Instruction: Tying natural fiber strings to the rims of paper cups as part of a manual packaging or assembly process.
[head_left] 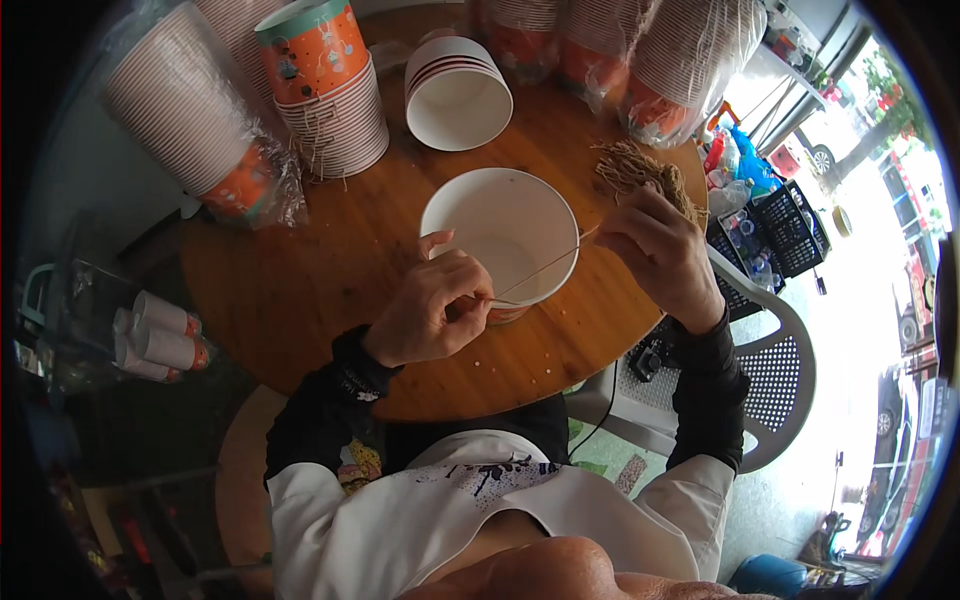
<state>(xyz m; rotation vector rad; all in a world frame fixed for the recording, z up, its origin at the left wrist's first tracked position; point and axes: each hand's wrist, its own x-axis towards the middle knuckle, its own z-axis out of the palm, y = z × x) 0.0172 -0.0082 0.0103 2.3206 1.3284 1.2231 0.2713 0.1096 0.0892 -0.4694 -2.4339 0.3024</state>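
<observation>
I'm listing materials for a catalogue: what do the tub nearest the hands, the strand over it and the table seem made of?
Tub: probably coated card; smooth white inside, thin-walled, though plastic is possible.
Strand: perhaps plant fibre or paper twine; thin, tan, too fine to judge its finish.
Table: wood or wood-look laminate, likely varnished; brown grain streaks, soft sheen.

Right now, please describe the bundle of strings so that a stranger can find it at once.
On the round wooden table, look toward the right edge, where the right hand partly hides it. The bundle of strings is tan and tangled, unlike the plastic-wrapped paper tubs beyond it.
</observation>
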